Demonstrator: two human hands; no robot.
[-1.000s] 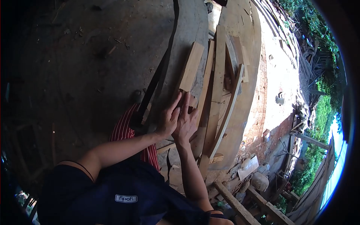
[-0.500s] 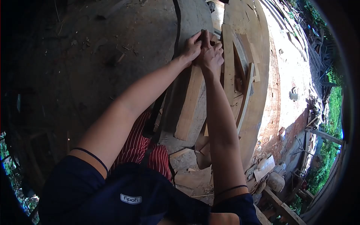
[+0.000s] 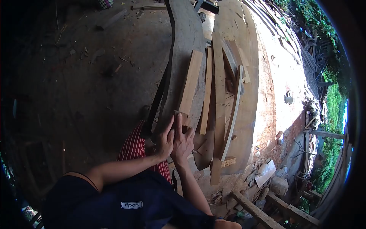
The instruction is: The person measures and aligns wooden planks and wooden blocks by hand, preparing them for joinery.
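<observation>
My left hand (image 3: 165, 142) and my right hand (image 3: 183, 145) are together, closed around a wooden block that looks like a hand plane (image 3: 184, 119). Both index fingers stretch forward along it, and a dark slot shows in its top. Under the plane's front lies the near end of a pale wooden board (image 3: 191, 80), which runs away from me along a thick grey slab bench (image 3: 187, 30). The grip of my fingers on the plane's sides is partly hidden.
Right of the board lie a narrow strip (image 3: 206, 95), a long plank (image 3: 219, 84) and a curved wooden piece (image 3: 233, 118) on a broad wooden slab (image 3: 246, 133). Beams (image 3: 255, 210) and clutter stand at the lower right.
Both hands and the plane have come back from the far part of the board to its near end, close to my body. My elbows are now bent, and the view has shifted.
</observation>
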